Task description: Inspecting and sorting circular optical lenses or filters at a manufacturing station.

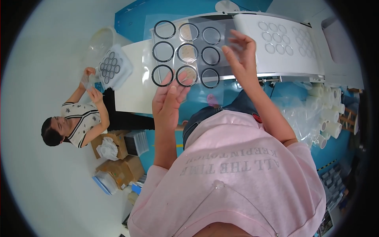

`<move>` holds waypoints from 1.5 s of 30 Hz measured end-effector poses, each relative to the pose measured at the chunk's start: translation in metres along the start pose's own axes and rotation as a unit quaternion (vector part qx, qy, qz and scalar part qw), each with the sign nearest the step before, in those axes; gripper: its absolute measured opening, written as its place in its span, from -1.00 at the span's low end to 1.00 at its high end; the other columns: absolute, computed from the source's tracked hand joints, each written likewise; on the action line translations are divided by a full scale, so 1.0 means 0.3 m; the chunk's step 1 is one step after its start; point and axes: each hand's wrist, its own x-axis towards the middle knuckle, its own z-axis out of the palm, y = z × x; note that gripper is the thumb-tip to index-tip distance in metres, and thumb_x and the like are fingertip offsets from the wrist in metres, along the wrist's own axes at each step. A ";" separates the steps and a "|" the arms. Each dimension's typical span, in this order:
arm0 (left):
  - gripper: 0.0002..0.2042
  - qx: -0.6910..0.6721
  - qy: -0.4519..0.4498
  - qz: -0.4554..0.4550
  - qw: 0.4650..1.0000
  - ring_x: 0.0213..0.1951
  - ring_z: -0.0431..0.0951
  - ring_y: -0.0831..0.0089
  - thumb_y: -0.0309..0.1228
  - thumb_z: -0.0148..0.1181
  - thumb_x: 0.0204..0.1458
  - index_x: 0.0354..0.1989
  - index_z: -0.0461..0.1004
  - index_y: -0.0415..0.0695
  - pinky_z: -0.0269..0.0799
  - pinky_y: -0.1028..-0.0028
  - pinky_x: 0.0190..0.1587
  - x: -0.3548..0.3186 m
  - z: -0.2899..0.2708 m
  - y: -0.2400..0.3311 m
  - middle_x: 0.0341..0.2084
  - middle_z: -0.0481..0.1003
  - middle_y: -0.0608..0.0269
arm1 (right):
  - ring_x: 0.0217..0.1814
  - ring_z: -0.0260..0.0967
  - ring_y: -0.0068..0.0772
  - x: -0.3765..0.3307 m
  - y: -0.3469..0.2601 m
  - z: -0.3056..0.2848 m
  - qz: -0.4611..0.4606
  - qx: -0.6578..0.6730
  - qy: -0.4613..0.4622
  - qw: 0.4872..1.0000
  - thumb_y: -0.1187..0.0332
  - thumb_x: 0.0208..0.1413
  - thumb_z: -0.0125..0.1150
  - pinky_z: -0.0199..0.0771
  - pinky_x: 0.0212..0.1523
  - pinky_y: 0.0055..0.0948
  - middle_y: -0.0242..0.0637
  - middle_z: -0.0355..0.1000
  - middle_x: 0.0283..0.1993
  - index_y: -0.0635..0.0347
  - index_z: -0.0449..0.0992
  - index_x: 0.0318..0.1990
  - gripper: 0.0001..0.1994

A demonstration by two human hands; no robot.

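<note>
My left hand (167, 103) grips the lower edge of a clear plastic sheet (199, 44), thumb in front and fingers showing through from behind. On the sheet sit several black rings in even rows, the left column at a slight tilt. The sheet is held up in front of a white table and a machine bed. Close to the sheet's right edge, my right hand (244, 59) is raised with its thumb and fingers apart; I see nothing in it, and its fingertips are slightly blurred.
Pale rings (276, 37) lie in groups on a white belt (245, 23) at the right. At left, beside the white table (132, 94), another person holds a clear film near a stack of ringed sheets (110, 68). White rolls (331, 114) and cardboard boxes (127, 169) stand lower down.
</note>
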 end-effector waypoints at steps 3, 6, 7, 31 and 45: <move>-0.56 0.024 0.014 0.006 1.000 0.12 0.42 0.20 -0.46 -0.11 0.27 0.29 0.09 -0.34 0.38 0.31 0.14 0.013 0.024 0.000 0.12 0.35 -0.12 | -0.01 0.32 -0.29 0.017 -0.095 -0.015 -0.179 -0.145 -0.130 0.964 0.35 -0.06 0.41 0.37 -0.06 -0.33 -0.19 0.40 -0.01 0.22 0.34 -0.02 -0.54; -0.54 0.030 0.013 -0.004 0.999 0.13 0.42 0.21 -0.45 -0.12 0.27 0.30 0.06 -0.38 0.37 0.34 0.15 0.023 0.079 -0.001 0.12 0.35 -0.10 | -0.04 0.33 -0.18 0.015 -0.157 0.023 -0.169 -0.181 -0.254 0.935 0.24 -0.20 0.48 0.37 -0.10 -0.31 -0.23 0.42 -0.08 0.22 0.39 -0.08 -0.48; -0.53 0.017 0.019 -0.013 1.000 0.13 0.41 0.22 -0.44 -0.12 0.28 0.30 0.05 -0.40 0.36 0.35 0.15 0.028 0.092 0.001 0.12 0.35 -0.09 | -0.04 0.33 -0.16 0.015 -0.165 0.031 -0.144 -0.202 -0.304 0.920 0.21 -0.22 0.49 0.37 -0.10 -0.30 -0.25 0.43 -0.10 0.22 0.40 -0.08 -0.46; -0.55 0.013 -0.047 0.054 0.997 0.17 0.37 0.12 -0.40 -0.15 0.30 0.31 0.04 -0.33 0.33 0.27 0.20 0.119 0.051 0.045 0.17 0.30 -0.13 | 0.04 0.43 -0.36 0.261 -0.248 -0.343 0.264 -0.224 -0.520 0.781 0.40 -0.32 0.51 0.35 0.15 -0.34 -0.21 0.49 -0.09 0.27 0.36 0.02 -0.35; -0.43 -0.041 -0.119 -0.098 0.987 0.06 0.48 0.01 -0.47 -0.12 0.23 0.39 -0.13 -0.20 0.43 0.22 0.07 0.133 0.110 0.155 0.10 0.35 -0.27 | 0.08 0.42 -0.16 0.026 -0.003 -0.195 0.526 0.407 -0.230 0.710 -0.11 0.34 -0.41 0.37 0.16 -0.24 -0.06 0.43 0.05 0.38 0.26 0.19 -0.34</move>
